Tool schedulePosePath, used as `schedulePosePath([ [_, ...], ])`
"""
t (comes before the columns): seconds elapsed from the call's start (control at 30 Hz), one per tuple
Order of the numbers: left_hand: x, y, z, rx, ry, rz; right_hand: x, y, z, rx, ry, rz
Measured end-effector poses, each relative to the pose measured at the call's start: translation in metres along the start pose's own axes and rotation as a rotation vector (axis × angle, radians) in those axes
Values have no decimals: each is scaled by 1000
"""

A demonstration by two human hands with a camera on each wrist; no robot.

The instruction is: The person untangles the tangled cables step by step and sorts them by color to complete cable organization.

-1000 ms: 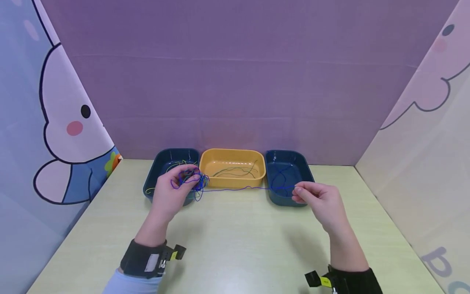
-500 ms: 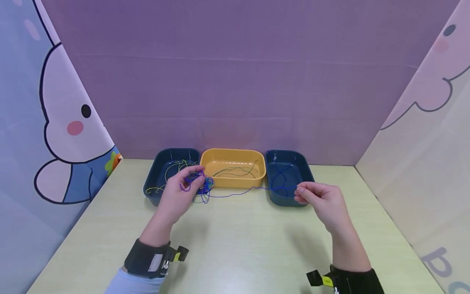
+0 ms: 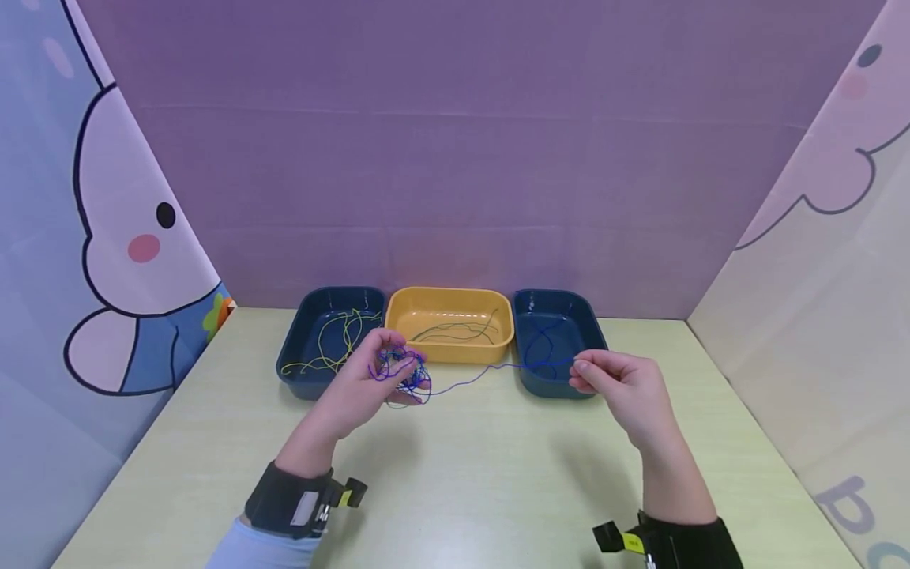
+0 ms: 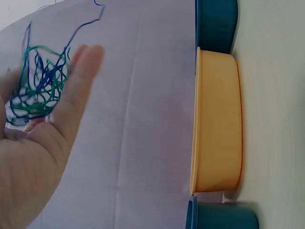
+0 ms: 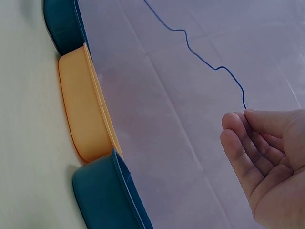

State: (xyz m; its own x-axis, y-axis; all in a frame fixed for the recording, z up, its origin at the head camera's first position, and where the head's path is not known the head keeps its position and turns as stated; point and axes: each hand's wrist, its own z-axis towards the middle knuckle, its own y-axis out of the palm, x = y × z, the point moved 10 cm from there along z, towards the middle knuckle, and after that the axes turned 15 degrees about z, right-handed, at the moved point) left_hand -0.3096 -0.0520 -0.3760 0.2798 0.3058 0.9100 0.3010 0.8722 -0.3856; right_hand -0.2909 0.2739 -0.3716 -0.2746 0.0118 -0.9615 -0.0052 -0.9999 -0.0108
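Note:
A loose tangle of blue and green string (image 4: 40,88) lies between the thumb and fingers of my left hand (image 3: 362,387). That hand holds it in the air just in front of the left and yellow trays. From the tangle a single blue strand (image 5: 217,68) runs slack across to the right. My right hand (image 3: 622,387) pinches its far end between thumb and index finger, at the near right corner of the right blue tray. The left wrist view shows green loops mixed in with the blue.
Three trays stand side by side at the back wall. The left dark blue tray (image 3: 302,332) holds yellow string, the yellow tray (image 3: 449,296) greenish strings, and the right dark blue tray (image 3: 543,387) blue string. Fabric screens (image 3: 455,158) enclose the table (image 3: 469,490).
My left hand has moved right and slightly nearer with the tangle, and its fingers have spread. The blue strand now sags more. My right hand has stayed almost still.

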Motion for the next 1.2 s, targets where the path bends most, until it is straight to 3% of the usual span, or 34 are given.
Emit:
schedulePosePath([
  [0.17,4,-3,-1,13,60,153,0,-1,0,8,6,12],
  [0.33,5,-10,-2,52,68,293,0,-5,1,18,9,10],
  [0.7,10,-39,-7,202,56,288,1,-16,1,39,19,-50],
  [1.0,6,-77,-15,392,42,308,1,-40,-1,114,31,-74],
  [1.1,5,-85,-17,424,31,292,-2,-44,-1,131,15,-69],
  [1.2,4,-85,-18,414,30,253,-3,-46,0,143,-4,-40],
])
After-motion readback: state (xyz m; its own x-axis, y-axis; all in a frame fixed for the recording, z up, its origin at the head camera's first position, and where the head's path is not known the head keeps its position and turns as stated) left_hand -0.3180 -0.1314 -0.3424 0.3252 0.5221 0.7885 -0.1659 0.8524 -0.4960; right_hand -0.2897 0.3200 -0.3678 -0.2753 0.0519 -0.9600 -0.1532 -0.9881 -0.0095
